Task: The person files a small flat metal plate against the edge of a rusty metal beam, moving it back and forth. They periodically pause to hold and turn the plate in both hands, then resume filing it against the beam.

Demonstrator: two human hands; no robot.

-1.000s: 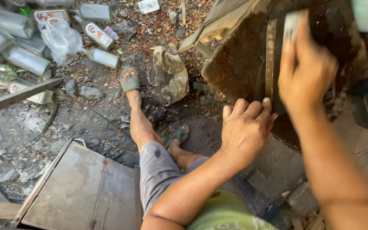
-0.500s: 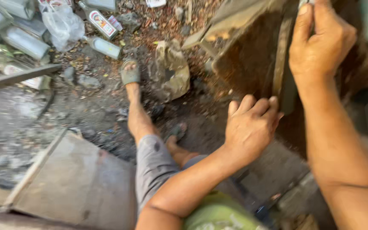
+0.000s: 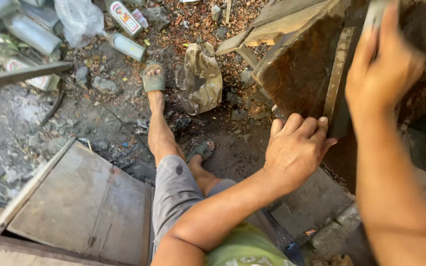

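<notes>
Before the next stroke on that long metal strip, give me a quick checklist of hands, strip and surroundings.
1. Left hand steadies the lower end of the metal strip: ok, fingers lie on it.
2. Right hand grips the upper end: cannot tell, blurred.
3. Strip lies flat on the rusty slanted block: ok.
4. Feet away from the block: ok, sandalled foot stretched out to the side.
5. Ground near feet free of loose items: not ok, bottles and crumpled bag nearby.

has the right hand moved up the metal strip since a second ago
Yes. The right hand has slid up the long metal strip, away from the left hand that rests at its lower end.
</notes>
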